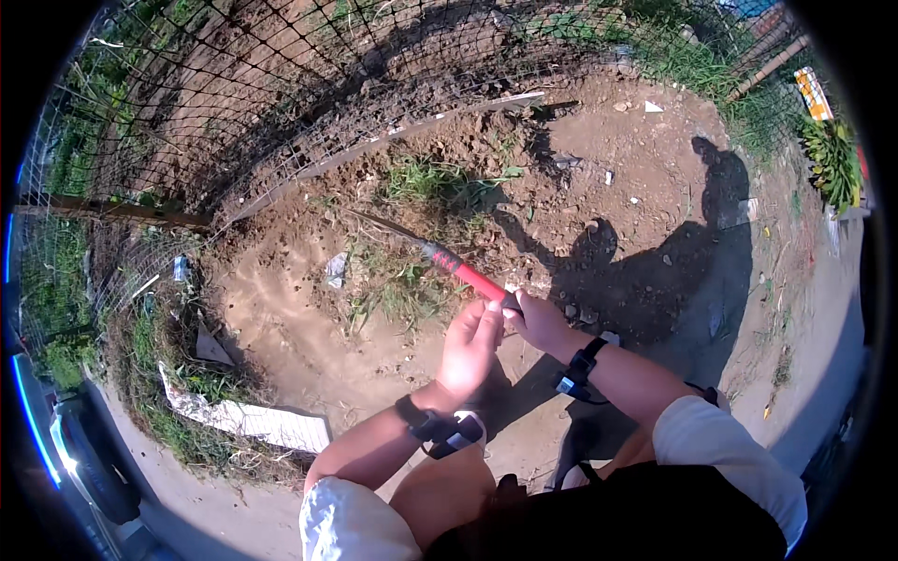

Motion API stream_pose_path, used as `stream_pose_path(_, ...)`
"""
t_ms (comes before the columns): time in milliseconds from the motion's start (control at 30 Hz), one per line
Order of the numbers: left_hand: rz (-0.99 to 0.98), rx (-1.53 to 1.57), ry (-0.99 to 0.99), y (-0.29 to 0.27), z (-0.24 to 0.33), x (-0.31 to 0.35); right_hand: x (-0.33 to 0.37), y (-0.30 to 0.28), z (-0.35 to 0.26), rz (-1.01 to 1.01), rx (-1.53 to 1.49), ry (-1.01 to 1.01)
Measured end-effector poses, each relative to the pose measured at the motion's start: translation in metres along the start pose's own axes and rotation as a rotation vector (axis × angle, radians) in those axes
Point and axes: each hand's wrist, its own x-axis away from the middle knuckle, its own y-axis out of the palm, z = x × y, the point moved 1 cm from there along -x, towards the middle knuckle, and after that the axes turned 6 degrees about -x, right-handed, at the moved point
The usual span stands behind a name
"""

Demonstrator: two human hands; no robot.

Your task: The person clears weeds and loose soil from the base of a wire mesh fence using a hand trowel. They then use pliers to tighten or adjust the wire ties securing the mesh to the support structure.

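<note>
Both my hands meet at the butt end of a hand tool with a red and black handle (477, 280). A narrow, slightly curved blade (382, 222) runs from it toward the upper left, over the weeds; the frame does not show whether it is a sickle or a saw. My right hand (540, 325) is closed round the handle's dark end. My left hand (470, 344) is closed too, its thumb and fingertips pinched against the handle just beside the right. Dark straps with small devices sit on both wrists.
Grass tufts (426, 179) grow in the bare soil ahead. Beyond a low board edging (365, 140) hangs black netting (271, 56). A white panel (267, 423) lies at the left. A potted plant (832, 166) stands far right, and a car (94, 463) is at the lower left.
</note>
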Motion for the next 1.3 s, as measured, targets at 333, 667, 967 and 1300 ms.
stream_pose_path(333,0.16,0.088,0.088,-0.018,-0.031,0.014,0.016,0.012,-0.003,-0.035,-0.073,0.352)
stream_pose_path(667,0.228,0.176,0.116,-0.006,-0.022,-0.001,0.048,0.026,0.027,-0.047,-0.064,0.281)
stream_pose_path(967,0.111,0.15,0.039,0.014,-0.049,0.004,0.047,-0.01,0.022,0.107,-0.161,0.286)
stream_pose_path(1300,0.069,0.185,-0.002,0.026,-0.034,0.006,0.037,0.003,0.018,0.112,-0.012,0.363)
